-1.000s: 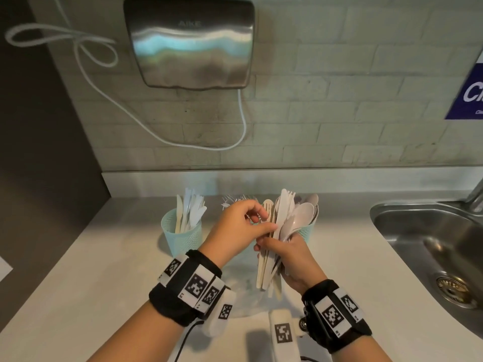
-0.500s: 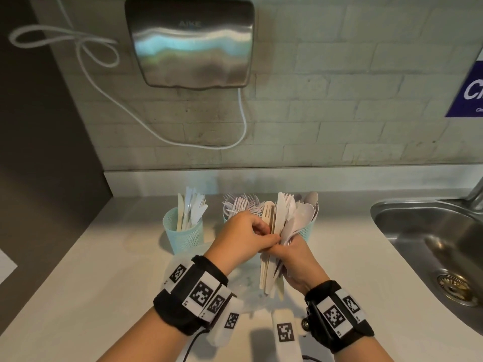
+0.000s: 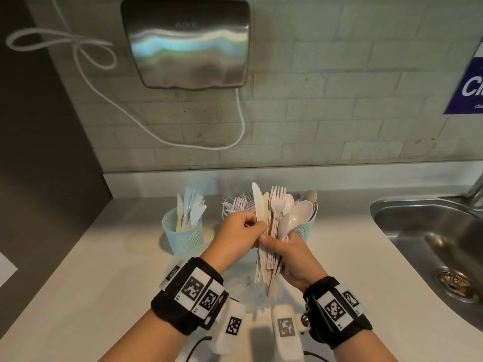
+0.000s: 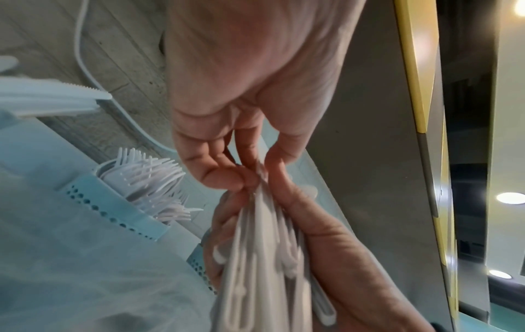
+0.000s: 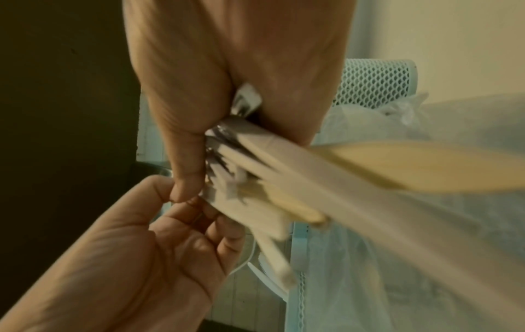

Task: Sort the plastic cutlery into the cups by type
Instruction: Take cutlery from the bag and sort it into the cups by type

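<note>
1. Three teal mesh cups stand on the counter (image 3: 78, 257) you face, behind your hands; take the sink (image 3: 431, 231) as landmark, all three lie to its left.
2. Knife cup (image 3: 183, 232): farthest from the sink, holding white and cream knives upright.
3. Fork cup (image 4: 113, 209): middle one, next toward the sink, packed with white forks; your left hand hides most of it in the head view.
4. Spoon cup (image 3: 305, 229): nearest the sink, spoons standing in it.
5. Your right hand (image 3: 292, 254), left of the sink, has its fingers wrapped round a mixed bundle (image 3: 271, 231) of knives, forks and spoons, held upright above the counter.
6. Your left hand (image 3: 235, 236), on the bundle's far side from the sink, pinches a white knife (image 3: 258, 202) at the bundle's edge between thumb and fingertips.
</note>
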Demonstrator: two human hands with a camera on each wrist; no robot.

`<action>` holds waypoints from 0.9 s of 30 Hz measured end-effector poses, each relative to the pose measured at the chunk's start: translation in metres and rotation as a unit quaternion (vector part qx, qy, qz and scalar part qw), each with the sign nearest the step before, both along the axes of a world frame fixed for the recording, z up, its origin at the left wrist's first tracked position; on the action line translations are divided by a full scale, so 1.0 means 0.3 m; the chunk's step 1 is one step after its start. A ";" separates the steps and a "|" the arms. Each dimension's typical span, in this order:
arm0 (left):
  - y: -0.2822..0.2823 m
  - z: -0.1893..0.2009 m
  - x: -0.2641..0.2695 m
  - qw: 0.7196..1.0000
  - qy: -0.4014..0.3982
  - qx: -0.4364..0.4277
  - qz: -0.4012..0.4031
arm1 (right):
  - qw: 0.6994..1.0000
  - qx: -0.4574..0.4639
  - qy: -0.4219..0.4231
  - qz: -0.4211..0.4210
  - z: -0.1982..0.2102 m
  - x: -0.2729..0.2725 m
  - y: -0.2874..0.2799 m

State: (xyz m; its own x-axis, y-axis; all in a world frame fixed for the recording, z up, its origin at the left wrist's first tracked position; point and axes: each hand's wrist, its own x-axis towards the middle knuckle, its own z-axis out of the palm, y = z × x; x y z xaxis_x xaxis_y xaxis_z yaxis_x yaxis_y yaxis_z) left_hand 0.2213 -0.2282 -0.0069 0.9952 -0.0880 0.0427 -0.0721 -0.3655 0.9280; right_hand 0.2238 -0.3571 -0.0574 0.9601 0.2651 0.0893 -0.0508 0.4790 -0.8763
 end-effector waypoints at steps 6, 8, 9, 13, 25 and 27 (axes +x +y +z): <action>0.007 -0.013 0.018 0.999 -0.004 -0.035 0.014 | 1.000 0.007 0.018 -0.001 0.011 0.001 0.005; 0.009 -0.009 0.018 0.998 -0.008 -0.056 0.023 | 1.000 0.012 0.025 -0.002 0.012 0.004 0.005; 0.010 -0.004 0.016 0.997 -0.009 -0.074 0.029 | 0.999 0.016 0.028 -0.004 0.014 0.004 0.007; 0.018 0.010 0.011 0.986 -0.017 -0.157 0.045 | 0.999 0.014 0.039 -0.023 0.007 0.013 0.012; 0.238 0.086 0.063 0.957 -0.123 -0.222 0.140 | 0.997 0.015 0.072 -0.038 -0.025 0.031 0.035; 0.316 0.101 0.090 0.954 -0.139 -0.190 0.188 | 0.997 0.012 0.070 -0.040 -0.023 0.035 0.041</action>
State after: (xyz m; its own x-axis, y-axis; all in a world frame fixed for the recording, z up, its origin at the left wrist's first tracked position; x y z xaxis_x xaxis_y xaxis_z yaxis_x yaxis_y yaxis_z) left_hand 0.2483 -0.1333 0.0233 0.8989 0.3472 0.2671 -0.2649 -0.0549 0.9627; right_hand 0.2344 -0.3449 -0.0642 0.9815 0.1869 -0.0424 -0.1334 0.5072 -0.8515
